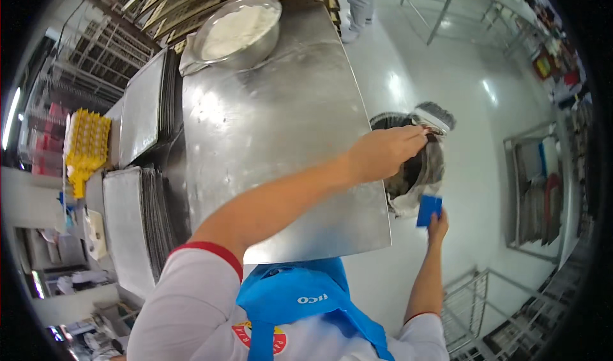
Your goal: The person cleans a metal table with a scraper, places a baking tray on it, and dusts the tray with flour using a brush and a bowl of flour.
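Note:
My left hand (390, 152) reaches across the stainless-steel table (282, 126) and past its right edge. It grips a bench brush (435, 117) with grey bristles, held above a round bin (435, 167). The bin stands beside the table with a dark interior and a pale, crumpled liner or cloth at its near rim; my hand and forearm hide part of it. Lower right, my right hand (437, 228) holds a flat blue scraper (429, 211) upright near the bin, apart from the table edge.
A metal bowl of flour-like white powder (239, 33) sits at the table's far end, near tray racks (191, 6). Stacked baking trays (127, 217) line the left side, with yellow egg trays (88, 141) beyond. A person's legs (357, 6) show at the top. A wire rack (467, 303) stands lower right.

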